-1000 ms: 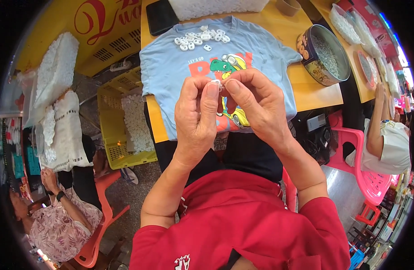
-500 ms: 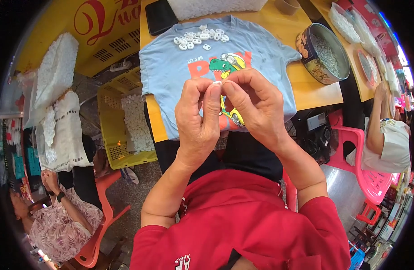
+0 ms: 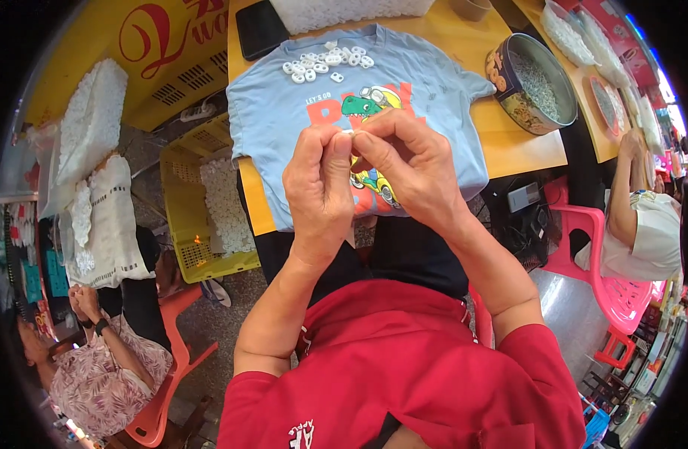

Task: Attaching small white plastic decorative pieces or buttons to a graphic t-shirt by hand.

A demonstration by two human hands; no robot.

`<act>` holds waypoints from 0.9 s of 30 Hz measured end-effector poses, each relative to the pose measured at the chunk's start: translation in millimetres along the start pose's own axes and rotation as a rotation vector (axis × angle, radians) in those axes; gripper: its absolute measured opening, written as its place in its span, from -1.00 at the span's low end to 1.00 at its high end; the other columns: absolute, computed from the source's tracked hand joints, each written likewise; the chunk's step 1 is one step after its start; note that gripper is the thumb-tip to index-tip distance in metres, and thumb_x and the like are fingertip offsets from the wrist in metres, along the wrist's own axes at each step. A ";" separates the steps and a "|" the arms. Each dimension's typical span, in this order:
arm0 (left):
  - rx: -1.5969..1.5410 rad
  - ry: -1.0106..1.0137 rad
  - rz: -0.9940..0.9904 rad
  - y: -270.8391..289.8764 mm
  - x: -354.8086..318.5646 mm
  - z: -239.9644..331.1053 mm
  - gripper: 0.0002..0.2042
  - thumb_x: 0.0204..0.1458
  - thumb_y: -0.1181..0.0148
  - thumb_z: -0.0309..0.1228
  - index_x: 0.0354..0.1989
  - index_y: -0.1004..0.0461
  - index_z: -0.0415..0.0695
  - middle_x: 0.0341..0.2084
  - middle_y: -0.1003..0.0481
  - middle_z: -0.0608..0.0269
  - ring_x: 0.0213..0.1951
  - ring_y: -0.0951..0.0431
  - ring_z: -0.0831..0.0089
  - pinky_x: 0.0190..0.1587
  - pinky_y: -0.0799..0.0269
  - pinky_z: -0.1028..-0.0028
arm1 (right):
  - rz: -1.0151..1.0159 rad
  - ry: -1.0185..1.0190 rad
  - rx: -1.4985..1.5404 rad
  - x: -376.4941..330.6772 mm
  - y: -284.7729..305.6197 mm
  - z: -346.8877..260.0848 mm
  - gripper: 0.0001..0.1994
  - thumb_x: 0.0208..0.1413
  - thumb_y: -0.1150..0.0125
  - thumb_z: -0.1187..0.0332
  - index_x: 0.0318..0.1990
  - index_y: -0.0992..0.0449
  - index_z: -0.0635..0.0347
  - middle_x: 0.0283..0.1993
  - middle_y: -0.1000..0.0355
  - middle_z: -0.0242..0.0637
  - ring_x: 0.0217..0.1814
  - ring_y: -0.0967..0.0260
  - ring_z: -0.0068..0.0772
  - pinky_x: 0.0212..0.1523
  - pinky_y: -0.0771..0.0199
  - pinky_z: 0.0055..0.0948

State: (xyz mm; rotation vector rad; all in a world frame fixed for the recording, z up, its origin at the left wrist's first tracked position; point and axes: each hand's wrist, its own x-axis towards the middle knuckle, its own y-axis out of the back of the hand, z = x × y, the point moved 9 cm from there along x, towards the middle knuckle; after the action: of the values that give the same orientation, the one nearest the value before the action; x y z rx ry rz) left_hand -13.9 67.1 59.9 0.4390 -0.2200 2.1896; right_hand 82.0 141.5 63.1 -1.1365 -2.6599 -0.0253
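Head view: fingers (image 3: 342, 150) hide whatever they pinch.

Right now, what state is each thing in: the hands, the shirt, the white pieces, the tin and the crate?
Left hand: fingertips pinched together against the right hand.
Right hand: pinching a small part, mostly hidden.
Shirt: spread flat on the table.
White pieces: heaped loosely on the shirt.
Tin: open, holding small parts.
Crate: part filled.
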 end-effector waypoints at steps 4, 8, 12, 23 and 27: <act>-0.198 0.250 -0.057 -7.4 2.9 -38.1 -0.84 0.27 0.04 -0.42 -0.35 -0.35 -0.20 -0.57 -0.34 0.43 -0.51 -0.28 0.71 -0.48 -0.25 0.63 | -0.001 -0.139 -0.112 7.6 8.4 26.6 -0.84 0.21 -0.16 0.40 -0.21 -0.48 0.37 -0.31 -0.50 -0.29 -0.32 -0.49 -0.52 -0.27 -0.55 -0.53; -0.274 0.273 -0.066 -9.4 1.4 -41.6 -0.82 0.28 0.06 -0.38 -0.35 -0.36 -0.19 -0.57 -0.33 0.44 -0.52 -0.27 0.73 -0.49 -0.22 0.65 | -0.087 -0.248 0.036 6.6 12.9 26.9 -0.79 0.23 -0.14 0.35 -0.17 -0.51 0.36 -0.29 -0.51 -0.28 -0.32 -0.49 -0.55 -0.26 -0.54 -0.54; -0.319 0.263 -0.099 -6.9 3.4 -32.4 -0.82 0.28 0.05 -0.38 -0.35 -0.35 -0.20 -0.58 -0.32 0.44 -0.54 -0.26 0.72 -0.50 -0.20 0.66 | -0.098 -0.287 -0.037 3.5 20.6 17.9 -0.78 0.23 -0.13 0.35 -0.13 -0.51 0.36 -0.28 -0.51 -0.28 -0.32 -0.48 -0.56 -0.25 -0.53 -0.55; -0.220 0.173 -0.128 -4.5 3.2 -18.7 -0.80 0.29 0.07 -0.35 -0.36 -0.32 -0.18 -0.62 -0.28 0.44 -0.55 -0.24 0.71 -0.50 -0.16 0.62 | -0.264 0.332 -0.699 11.8 -1.7 -42.4 -0.89 0.14 -0.16 0.48 -0.25 -0.46 0.35 -0.43 -0.41 -0.19 -0.44 -0.42 -0.35 -0.40 -0.40 -0.44; -0.171 0.135 -0.148 -7.2 2.3 -10.9 -0.79 0.30 0.09 -0.35 -0.36 -0.30 -0.18 -0.64 -0.26 0.42 -0.57 -0.22 0.69 -0.52 -0.16 0.60 | -0.261 0.363 -0.678 10.9 -3.8 -44.7 -0.92 0.15 -0.14 0.49 -0.26 -0.45 0.34 -0.46 -0.38 -0.19 -0.46 -0.40 -0.30 -0.42 -0.38 -0.41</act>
State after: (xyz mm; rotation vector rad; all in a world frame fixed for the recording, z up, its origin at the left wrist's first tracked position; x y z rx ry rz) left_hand -12.0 76.5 50.8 0.2047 -0.2894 2.0265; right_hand 81.8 141.6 109.2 -0.8108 -2.4854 -1.1331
